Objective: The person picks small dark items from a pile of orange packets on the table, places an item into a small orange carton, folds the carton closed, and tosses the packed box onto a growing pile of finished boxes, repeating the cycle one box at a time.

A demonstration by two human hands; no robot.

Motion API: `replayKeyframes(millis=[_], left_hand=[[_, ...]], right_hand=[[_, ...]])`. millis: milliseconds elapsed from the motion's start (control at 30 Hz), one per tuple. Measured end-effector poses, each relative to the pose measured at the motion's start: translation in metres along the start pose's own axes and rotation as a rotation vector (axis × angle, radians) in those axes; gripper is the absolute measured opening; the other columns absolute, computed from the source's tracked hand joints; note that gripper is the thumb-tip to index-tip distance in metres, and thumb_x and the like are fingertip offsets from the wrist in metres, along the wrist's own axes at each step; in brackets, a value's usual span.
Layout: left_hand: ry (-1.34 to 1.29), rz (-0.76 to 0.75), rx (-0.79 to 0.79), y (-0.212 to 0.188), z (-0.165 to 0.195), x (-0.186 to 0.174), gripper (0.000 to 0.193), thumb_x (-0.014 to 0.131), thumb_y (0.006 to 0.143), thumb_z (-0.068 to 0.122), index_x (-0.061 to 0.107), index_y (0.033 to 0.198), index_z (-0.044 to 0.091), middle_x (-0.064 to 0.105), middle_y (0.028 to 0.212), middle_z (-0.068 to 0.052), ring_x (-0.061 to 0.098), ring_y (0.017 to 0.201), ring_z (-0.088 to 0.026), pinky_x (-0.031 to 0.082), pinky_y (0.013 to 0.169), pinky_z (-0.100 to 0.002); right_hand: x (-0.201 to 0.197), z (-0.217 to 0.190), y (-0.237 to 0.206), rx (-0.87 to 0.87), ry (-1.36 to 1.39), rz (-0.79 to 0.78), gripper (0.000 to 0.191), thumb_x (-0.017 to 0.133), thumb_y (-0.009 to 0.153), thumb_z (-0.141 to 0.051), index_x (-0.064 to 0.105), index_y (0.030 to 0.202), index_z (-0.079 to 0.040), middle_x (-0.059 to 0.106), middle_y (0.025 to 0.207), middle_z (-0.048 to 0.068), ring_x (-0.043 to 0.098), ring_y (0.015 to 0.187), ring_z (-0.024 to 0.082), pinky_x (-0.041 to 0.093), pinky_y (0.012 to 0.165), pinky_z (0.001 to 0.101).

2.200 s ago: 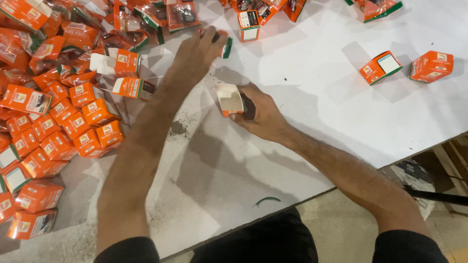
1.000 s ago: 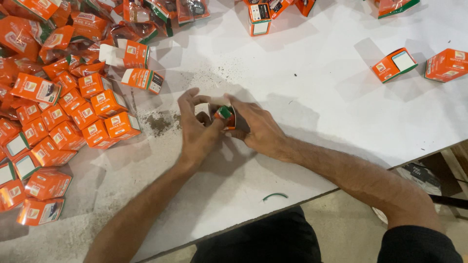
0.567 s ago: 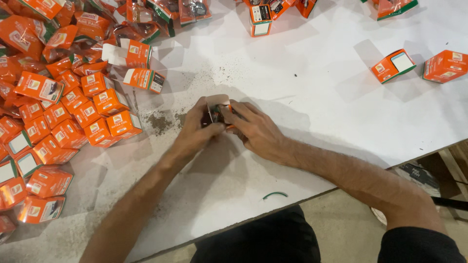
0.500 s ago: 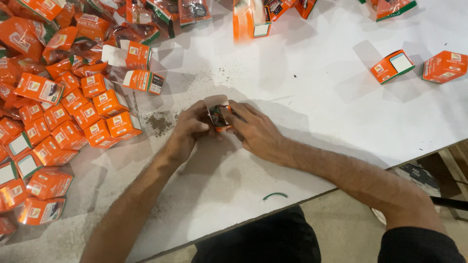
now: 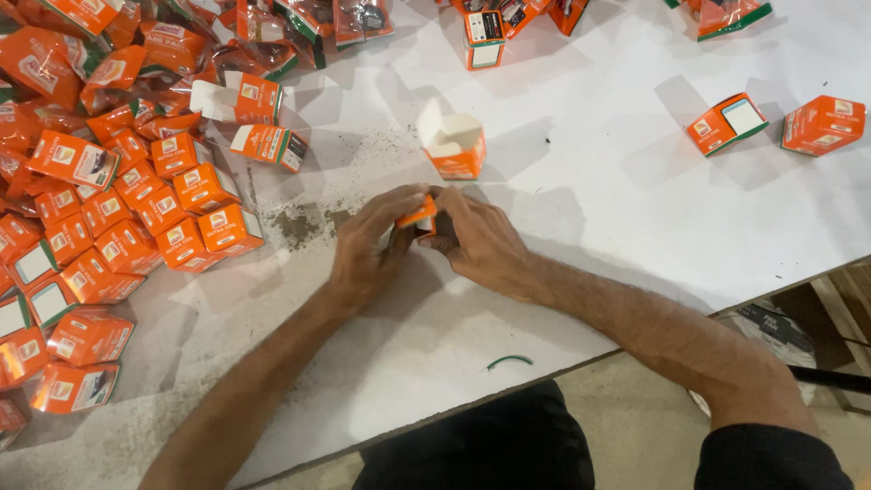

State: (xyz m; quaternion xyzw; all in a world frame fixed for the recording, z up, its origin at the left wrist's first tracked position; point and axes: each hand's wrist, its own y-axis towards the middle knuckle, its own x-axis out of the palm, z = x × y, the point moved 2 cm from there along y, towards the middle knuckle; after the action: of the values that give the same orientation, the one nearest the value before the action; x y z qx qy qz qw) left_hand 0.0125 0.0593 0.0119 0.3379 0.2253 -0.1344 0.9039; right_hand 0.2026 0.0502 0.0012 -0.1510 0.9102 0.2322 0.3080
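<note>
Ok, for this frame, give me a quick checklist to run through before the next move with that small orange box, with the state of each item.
1. Both hands on the small orange box: left hand and right hand pinch it from either side: ok.
2. Box flap fully shut: cannot tell, fingers cover it.
3. Bare table around the hands: ok.
4. Open box upright just beyond the hands, apart from them: ok.
5. Stacked boxes off to the left hand's side, not touching it: ok.
</note>
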Motion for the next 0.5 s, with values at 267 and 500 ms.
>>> replayKeyframes(millis=[267,500], left_hand=[[0.102,-0.057,0.069,-0.008,-0.012,-0.006,0.025,0.075,0.091,-0.001,0.065,0.114,0.004,0.065,0.140,-0.018,0.059,0.139,-0.037,0.057,0.108,-0.046],[0.248,-0.139,0.267,-0.010,-0.009,-0.003,0.023,0.077,0.089,0.000,0.061,0.104,0.000,0.058,0.147,-0.022,0.052,0.141,-0.044,0.058,0.101,-0.046]], right_hand=[[-0.001,0.003,0.005,0.119,0.085,-0.014,0.055,0.080,0.091,-0.018,0.036,0.120,-0.005,0.070,0.109,0.021,0.070,0.101,0.043,0.057,0.076,0.0483],[-0.002,0.003,0.003,0.053,0.057,0.004,0.055,0.079,0.088,-0.014,0.036,0.121,-0.005,0.069,0.113,0.020,0.072,0.104,0.041,0.058,0.079,0.0466]])
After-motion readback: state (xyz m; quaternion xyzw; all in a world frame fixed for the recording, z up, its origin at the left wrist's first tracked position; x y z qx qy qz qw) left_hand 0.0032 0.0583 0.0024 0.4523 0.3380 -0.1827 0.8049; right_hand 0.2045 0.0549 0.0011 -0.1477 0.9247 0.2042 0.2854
